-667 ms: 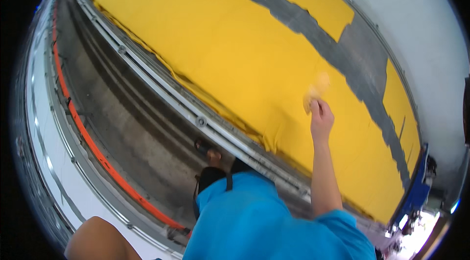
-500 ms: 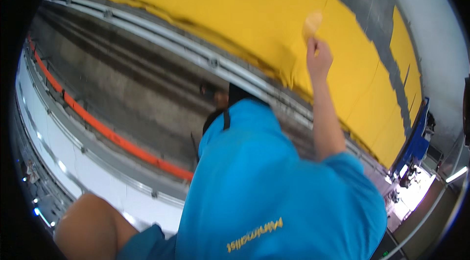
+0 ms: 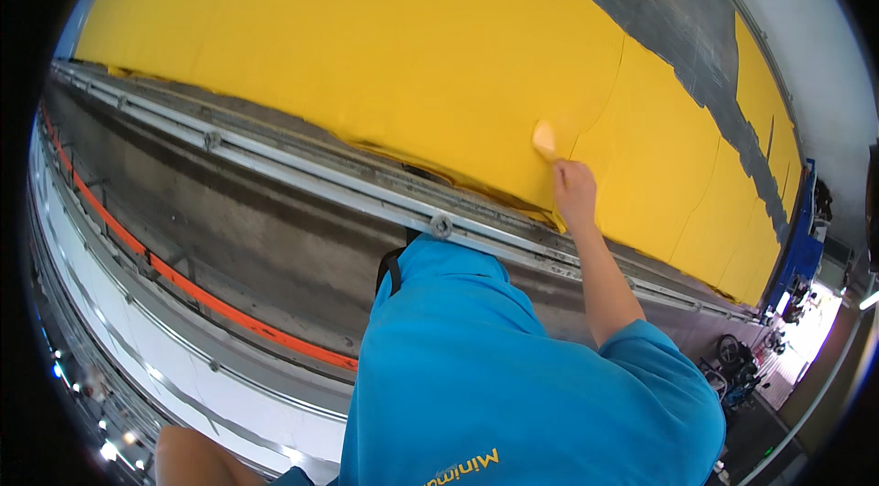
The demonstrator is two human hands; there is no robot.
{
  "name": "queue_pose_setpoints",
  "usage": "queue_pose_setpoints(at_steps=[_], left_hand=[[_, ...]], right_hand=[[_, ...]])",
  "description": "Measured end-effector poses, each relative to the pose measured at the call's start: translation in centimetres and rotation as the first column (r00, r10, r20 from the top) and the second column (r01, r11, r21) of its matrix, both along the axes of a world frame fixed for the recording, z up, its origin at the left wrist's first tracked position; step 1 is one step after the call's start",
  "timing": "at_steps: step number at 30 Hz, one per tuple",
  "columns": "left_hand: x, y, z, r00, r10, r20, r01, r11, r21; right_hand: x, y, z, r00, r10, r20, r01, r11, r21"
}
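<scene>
R hand [image 3: 575, 193], right of ctr, pinches pale scrap [image 3: 544, 138] by its lower end over yellow sheet [image 3: 394, 65] (contact unclear), L hand out of frame; prob. best w/ light grip, no snagging sheet.

dull grey floor [image 3: 256, 230]; bright opening [image 3: 818, 326], lower right

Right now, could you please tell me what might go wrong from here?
The pale piece seems held only near one end by the right hand, so it might slip onto the yellow sheet. The sheet's near edge looks uneven beside the metal rail, so the right forearm, reaching across, could perhaps snag it.
</scene>
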State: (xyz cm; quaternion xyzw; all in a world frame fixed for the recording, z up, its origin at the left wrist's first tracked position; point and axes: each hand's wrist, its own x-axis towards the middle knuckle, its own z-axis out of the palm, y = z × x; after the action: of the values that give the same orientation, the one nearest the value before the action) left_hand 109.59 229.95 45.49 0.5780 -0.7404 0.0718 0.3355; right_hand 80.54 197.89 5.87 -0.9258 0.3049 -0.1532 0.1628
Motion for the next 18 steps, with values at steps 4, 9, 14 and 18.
queue_pose_setpoints(at_steps=[4,9,14,18], left_hand=[[2.9,-1.0,-0.4,1.000,0.026,0.011,-0.027,1.000,0.013],[5.4,-2.3,-0.8,0.999,0.034,-0.001,-0.034,0.998,0.046],[7.5,-4.0,-1.1,1.000,0.022,-0.001,-0.022,0.998,0.059],[9.2,-3.9,-1.6,0.998,0.062,0.022,-0.063,0.996,0.069]], right_hand=[[4.9,-4.7,1.8,0.931,-0.274,0.242,0.289,0.957,-0.028],[10.7,-15.7,3.1,0.857,-0.413,0.310,0.458,0.885,-0.086],[10.6,-22.0,0.0,0.923,-0.376,0.081,0.384,0.883,-0.269],[14.8,-20.8,-0.5,0.888,-0.380,0.258,0.417,0.903,-0.105]])
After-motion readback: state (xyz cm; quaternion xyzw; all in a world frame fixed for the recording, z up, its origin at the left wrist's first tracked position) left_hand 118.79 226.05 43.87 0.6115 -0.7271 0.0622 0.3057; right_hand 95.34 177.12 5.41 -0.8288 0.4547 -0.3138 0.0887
